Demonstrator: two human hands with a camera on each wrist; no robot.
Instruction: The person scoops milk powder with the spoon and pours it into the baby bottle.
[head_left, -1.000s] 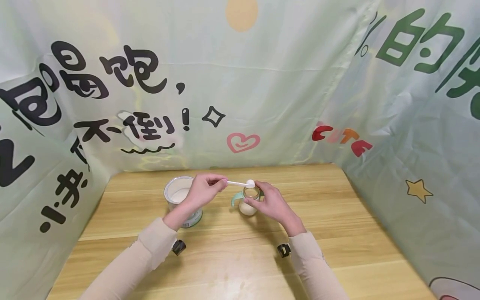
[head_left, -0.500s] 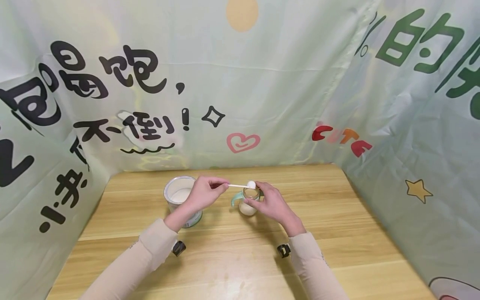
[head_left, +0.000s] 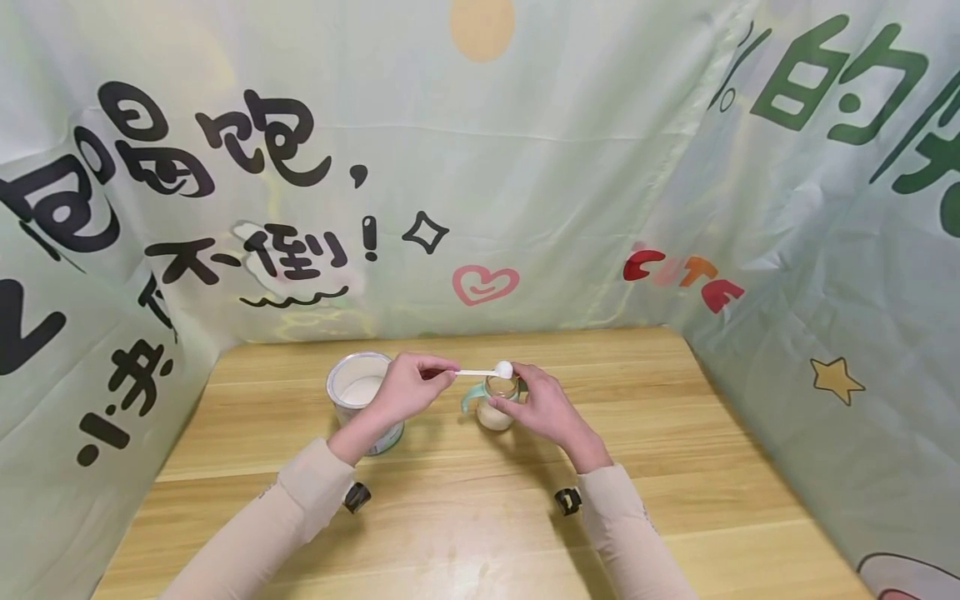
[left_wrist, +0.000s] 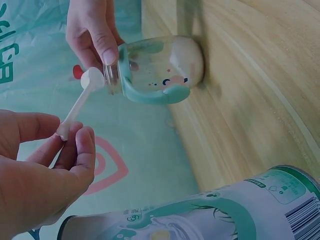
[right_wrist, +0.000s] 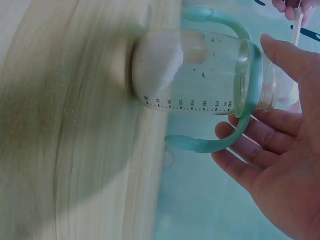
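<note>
My left hand (head_left: pixel 406 386) pinches the thin handle of a white measuring scoop (left_wrist: pixel 80 100) between thumb and fingers. Its bowl is at the open mouth of a clear baby bottle (left_wrist: pixel 155 65), which has mint-green side handles; I cannot tell whether they touch. With thumb and fingers on opposite sides of the neck, my right hand (head_left: pixel 551 404) holds the bottle upright on the table. White powder lies in the bottom of the bottle, as the right wrist view shows. The contents of the scoop's bowl are hard to make out.
A tall formula tin (head_left: pixel 358 390) stands open on the wooden table (head_left: pixel 465 517) at the left, with white powder inside. The left forearm passes in front of it. Printed cloth curtains (head_left: pixel 570 167) border the table at the back and sides.
The scoop has shifted very slightly to the right over the bottle mouth with my left hand. My right hand, the bottle and the tin stay where they were.
</note>
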